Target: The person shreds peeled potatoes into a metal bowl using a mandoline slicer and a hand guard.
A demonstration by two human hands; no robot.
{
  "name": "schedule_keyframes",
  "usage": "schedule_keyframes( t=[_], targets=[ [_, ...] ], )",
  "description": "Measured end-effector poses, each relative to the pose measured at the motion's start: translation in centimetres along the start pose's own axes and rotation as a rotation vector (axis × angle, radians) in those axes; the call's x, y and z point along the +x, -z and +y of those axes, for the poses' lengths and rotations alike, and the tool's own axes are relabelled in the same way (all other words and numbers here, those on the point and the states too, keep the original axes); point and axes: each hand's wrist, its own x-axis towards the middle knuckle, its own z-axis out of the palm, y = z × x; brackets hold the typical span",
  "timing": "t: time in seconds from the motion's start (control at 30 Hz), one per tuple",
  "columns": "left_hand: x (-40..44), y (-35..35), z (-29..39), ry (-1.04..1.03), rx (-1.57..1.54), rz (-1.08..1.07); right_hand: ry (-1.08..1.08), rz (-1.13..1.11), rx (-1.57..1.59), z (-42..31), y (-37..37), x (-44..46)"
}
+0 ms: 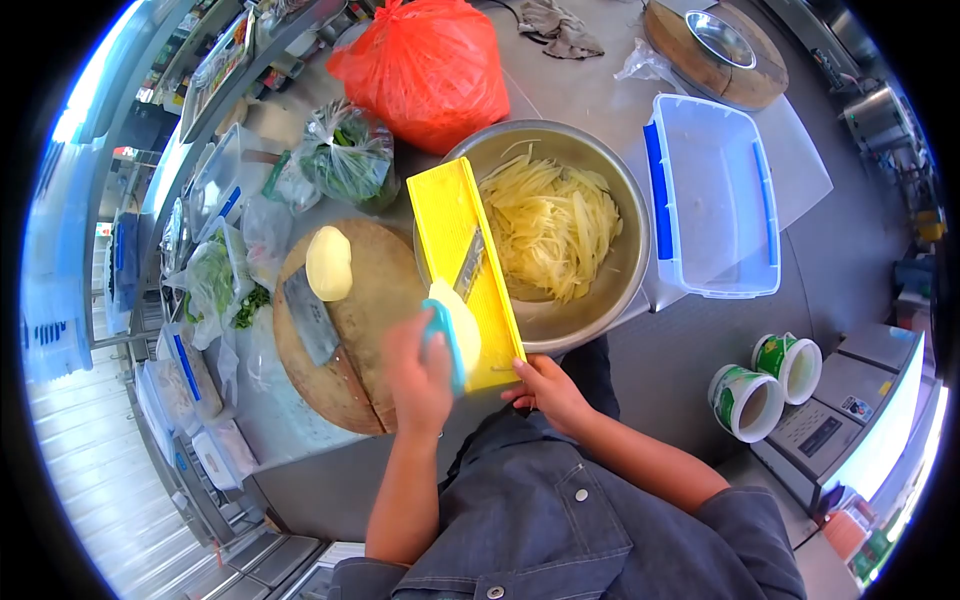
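Note:
A yellow slicer point(447, 213) lies slanted across the left rim of a large metal bowl point(632, 215), its blade near the middle. My right hand point(548, 390) grips the slicer's lower end. My left hand point(420, 370), slightly blurred, is closed round a teal holder point(447, 345), which presses a peeled potato point(464, 330) against the slicer below the blade. Pale yellow shreds point(555, 225) are heaped in the bowl. On a round wooden board point(375, 270) to the left rest a cleaver point(311, 315) and another peeled potato point(329, 264).
A red plastic bag point(430, 75) stands behind the bowl, beside bagged greens point(348, 160). Right of the bowl is a clear container with blue clips point(715, 200). A second round board point(745, 80) carries a metal dish point(720, 38). Two buckets point(745, 403) stand at the lower right.

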Motion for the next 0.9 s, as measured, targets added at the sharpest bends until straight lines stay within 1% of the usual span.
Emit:
schedule_keyframes(
  t=[0.03,0.07,0.1,0.13,0.17,0.2,0.27,0.3,0.37,0.47,0.53,0.63,0.67,0.73,0.8,0.83,0.87,0.9],
  targets=[
    [-0.1,-0.2,0.4,-0.004,0.004,-0.004,-0.026,-0.064,0.012,0.2,-0.1,0.5],
    [-0.3,-0.4,0.9,-0.044,0.113,-0.029,-0.053,-0.128,0.023,0.4,-0.2,0.9],
    [-0.6,-0.6,1.3,-0.086,0.222,-0.05,-0.051,-0.131,0.027,0.8,-0.3,1.2],
    [-1.0,-1.1,1.2,-0.133,0.261,-0.037,0.002,-0.116,-0.02,1.2,-0.5,1.4],
    [-1.3,-1.3,1.6,-0.137,0.266,-0.038,0.054,-0.1,-0.066,1.6,-0.5,1.7],
    [-1.6,-1.5,2.0,-0.146,0.302,-0.041,0.056,-0.103,-0.06,1.2,-0.7,1.5],
    [-1.7,-1.8,2.9,-0.171,0.376,-0.044,0.08,-0.086,-0.197,0.6,-1.0,1.0],
    [-1.6,-2.2,3.0,-0.174,0.38,-0.047,0.081,-0.088,-0.192,1.2,-0.9,1.4],
    [-1.0,-2.8,3.1,-0.23,0.476,-0.024,0.225,-0.125,-0.092,3.1,-0.8,2.3],
    [4.2,-3.7,3.3,-0.19,0.445,-0.017,0.215,-0.189,-0.021,2.8,-1.5,1.8],
    [8.8,-4.8,4.2,-0.252,0.48,-0.014,0.22,-0.165,-0.034,3.0,-1.6,1.8],
    [11.9,-5.5,3.6,-0.302,0.469,0.024,0.219,-0.128,-0.042,2.2,-1.9,1.3],
    [10.5,-5.0,3.7,-0.235,0.455,-0.052,0.212,-0.119,-0.033,1.7,-1.9,1.2],
    [5.1,-3.9,4.1,-0.202,0.488,-0.118,0.215,-0.153,0.031,2.5,-1.7,2.2],
    [0.7,-2.8,4.2,-0.24,0.524,-0.163,0.209,-0.165,0.109,2.8,-1.3,2.1],
    [1.2,-3.3,3.8,-0.258,0.522,-0.179,0.256,-0.182,-0.028,2.5,-1.0,2.0],
    [1.7,-3.8,3.2,-0.26,0.53,-0.136,0.293,-0.204,-0.171,2.2,-0.8,1.8],
    [2.2,-4.0,2.6,-0.253,0.543,-0.089,0.286,-0.205,-0.165,2.2,-0.8,1.7]
  ],
)
